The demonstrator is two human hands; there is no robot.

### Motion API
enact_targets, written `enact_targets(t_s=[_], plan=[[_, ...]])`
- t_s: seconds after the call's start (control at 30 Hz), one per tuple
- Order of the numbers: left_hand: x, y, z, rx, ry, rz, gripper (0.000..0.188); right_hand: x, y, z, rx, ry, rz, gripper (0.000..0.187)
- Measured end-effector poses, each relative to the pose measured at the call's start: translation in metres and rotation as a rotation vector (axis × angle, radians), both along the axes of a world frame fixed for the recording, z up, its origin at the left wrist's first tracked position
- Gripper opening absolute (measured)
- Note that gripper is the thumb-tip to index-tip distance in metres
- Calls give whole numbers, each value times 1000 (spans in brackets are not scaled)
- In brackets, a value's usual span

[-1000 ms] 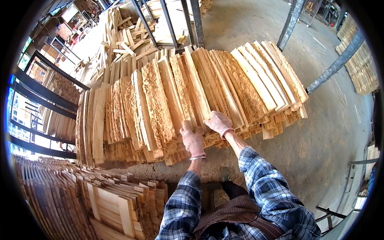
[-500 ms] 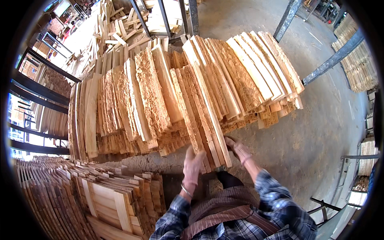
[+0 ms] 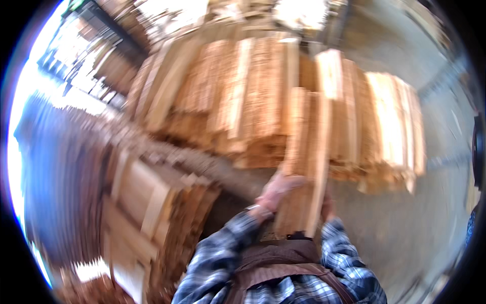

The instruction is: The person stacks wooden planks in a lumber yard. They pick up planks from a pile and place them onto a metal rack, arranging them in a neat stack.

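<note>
A few long, rough-edged wooden boards [image 3: 298,202] stand out toward me, side by side, from the big row of boards [image 3: 258,96]. My left hand [image 3: 281,191], gloved, grips them from the left, the thumb lying over the top. My right hand [image 3: 328,206] presses against their right side, with most of its fingers hidden behind the wood. The near ends reach close to my apron [image 3: 273,258]. The far ends lie against the row. Motion blurs much of the picture.
At the left stands a pile of wooden panels [image 3: 136,187], beside a tall stack of thin slats [image 3: 66,187]. Loose wood pieces lie beyond the row. Concrete floor [image 3: 385,223] stretches along the right, and a dark metal post [image 3: 336,30] rises behind the boards.
The view has swung to the left. My hands have closed in on both sides of the protruding boards, which now reach nearer to my body.
</note>
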State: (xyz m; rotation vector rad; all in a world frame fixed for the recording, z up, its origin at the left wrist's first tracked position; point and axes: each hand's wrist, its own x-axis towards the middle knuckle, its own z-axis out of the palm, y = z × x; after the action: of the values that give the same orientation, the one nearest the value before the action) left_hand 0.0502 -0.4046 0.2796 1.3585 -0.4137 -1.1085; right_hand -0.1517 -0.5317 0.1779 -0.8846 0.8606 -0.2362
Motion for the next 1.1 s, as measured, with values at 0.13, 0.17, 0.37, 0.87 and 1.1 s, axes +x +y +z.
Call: enact_targets(t_s=[0.13, 0.17, 0.37, 0.87, 1.1], plan=[[-28, -6, -13, 180, -200, 41, 83, 1, -1, 19, -6, -97, 48, 61], [-30, 2, -12, 164, -138, 60, 97, 5, 1, 22, -26, -132, 52, 61], [-11, 107, 46, 195, -70, 143, 118, 64, 67, 75, -23, -321, 116, 71], [127, 504, 39, 276, -141, 1224, 30, 404, 419, 160, -222, -278, 1008, 58], [150, 563, -50, 643, -404, 1478, 27, 480, 462, 103, -722, 2, 1258, 78]])
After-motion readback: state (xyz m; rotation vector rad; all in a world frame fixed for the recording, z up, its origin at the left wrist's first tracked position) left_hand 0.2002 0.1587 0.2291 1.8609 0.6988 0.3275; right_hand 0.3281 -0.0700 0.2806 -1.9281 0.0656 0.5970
